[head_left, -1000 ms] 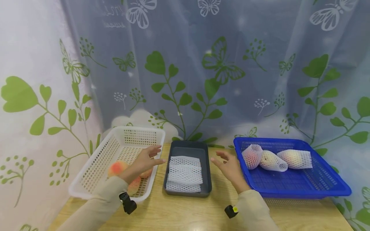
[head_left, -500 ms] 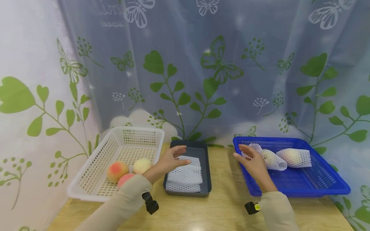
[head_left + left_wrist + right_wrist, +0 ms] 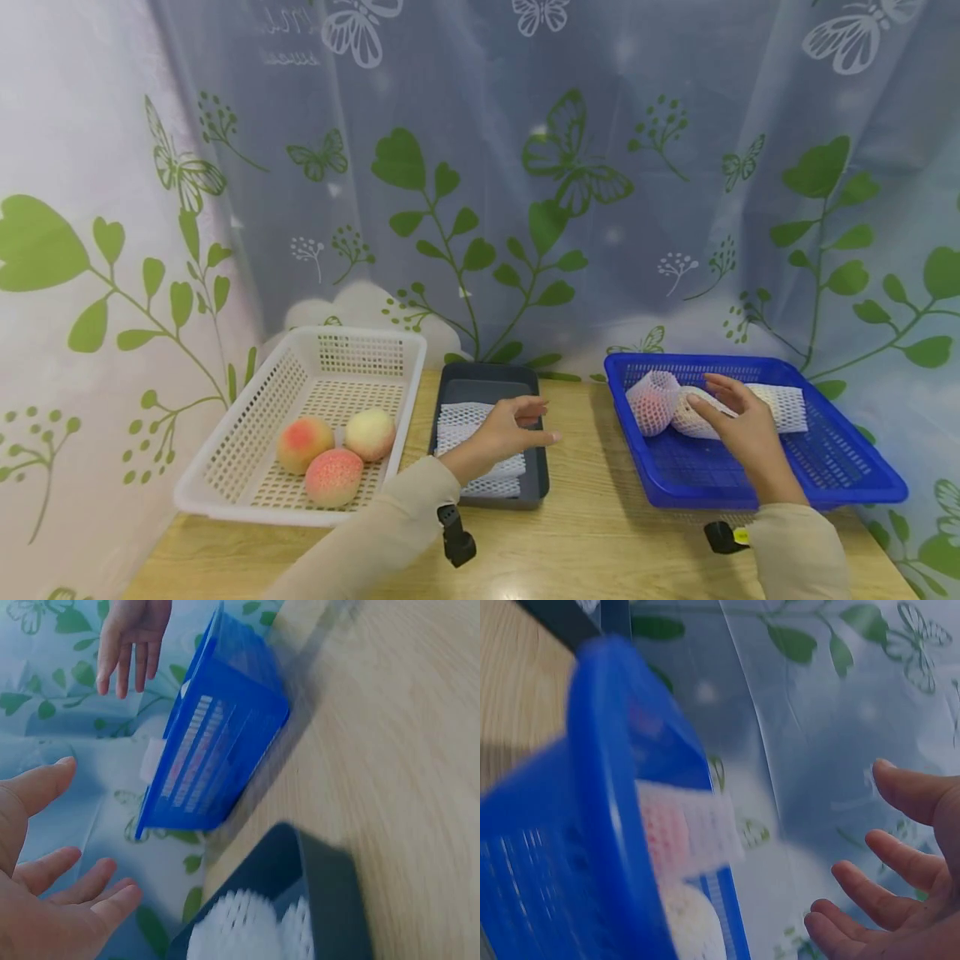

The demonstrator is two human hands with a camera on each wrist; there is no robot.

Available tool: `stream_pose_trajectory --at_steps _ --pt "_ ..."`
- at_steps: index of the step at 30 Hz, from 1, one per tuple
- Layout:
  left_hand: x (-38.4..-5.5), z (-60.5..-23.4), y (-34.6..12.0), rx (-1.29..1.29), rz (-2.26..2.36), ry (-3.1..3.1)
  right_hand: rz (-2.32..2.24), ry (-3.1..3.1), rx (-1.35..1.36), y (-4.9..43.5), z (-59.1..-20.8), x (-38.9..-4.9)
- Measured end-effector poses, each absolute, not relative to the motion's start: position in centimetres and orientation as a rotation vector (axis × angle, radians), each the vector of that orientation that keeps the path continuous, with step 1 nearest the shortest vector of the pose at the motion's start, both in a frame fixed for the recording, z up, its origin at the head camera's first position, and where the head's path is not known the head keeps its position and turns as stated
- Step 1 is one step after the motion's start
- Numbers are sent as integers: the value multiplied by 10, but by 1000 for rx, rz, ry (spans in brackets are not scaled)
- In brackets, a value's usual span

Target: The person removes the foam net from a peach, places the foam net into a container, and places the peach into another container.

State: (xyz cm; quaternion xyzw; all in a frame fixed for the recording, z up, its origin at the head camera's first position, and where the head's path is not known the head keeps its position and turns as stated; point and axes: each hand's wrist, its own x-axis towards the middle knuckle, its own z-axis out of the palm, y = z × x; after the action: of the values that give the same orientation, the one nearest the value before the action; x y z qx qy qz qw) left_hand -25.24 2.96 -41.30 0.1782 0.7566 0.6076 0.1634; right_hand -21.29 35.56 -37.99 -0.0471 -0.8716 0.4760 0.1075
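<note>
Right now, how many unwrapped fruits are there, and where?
3, all in the white basket: an orange-red fruit at left, a pink fruit nearest the camera, a pale yellow fruit at right. The right hand covers part of the blue basket, so one could hide there.

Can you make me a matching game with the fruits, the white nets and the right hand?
Things:
1. Bare fruits
2. Flat white nets
3. Fruits in nets
4. Right hand

Places or states:
A. In the blue basket
B. Fingers apart, holding nothing
C. In the white basket
D. In the dark tray

Right pairs: 1-C, 2-D, 3-A, 4-B
</note>
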Motion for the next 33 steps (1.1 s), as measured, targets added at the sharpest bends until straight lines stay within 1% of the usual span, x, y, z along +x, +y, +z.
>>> stream_pose_trajectory --at_steps 8,17,26,33 --pt "-244 -429 70 483 1743 2142 1288 -2635 -204 391 -371 -213" --pt "-233 -445 106 422 1871 1968 1231 -2674 -222 418 -366 -220" --pt "-225 -449 136 312 1914 1885 1228 -2632 -229 436 -361 -231" --pt "-217 -454 155 224 1973 1853 1203 -2601 -276 452 -365 -241"
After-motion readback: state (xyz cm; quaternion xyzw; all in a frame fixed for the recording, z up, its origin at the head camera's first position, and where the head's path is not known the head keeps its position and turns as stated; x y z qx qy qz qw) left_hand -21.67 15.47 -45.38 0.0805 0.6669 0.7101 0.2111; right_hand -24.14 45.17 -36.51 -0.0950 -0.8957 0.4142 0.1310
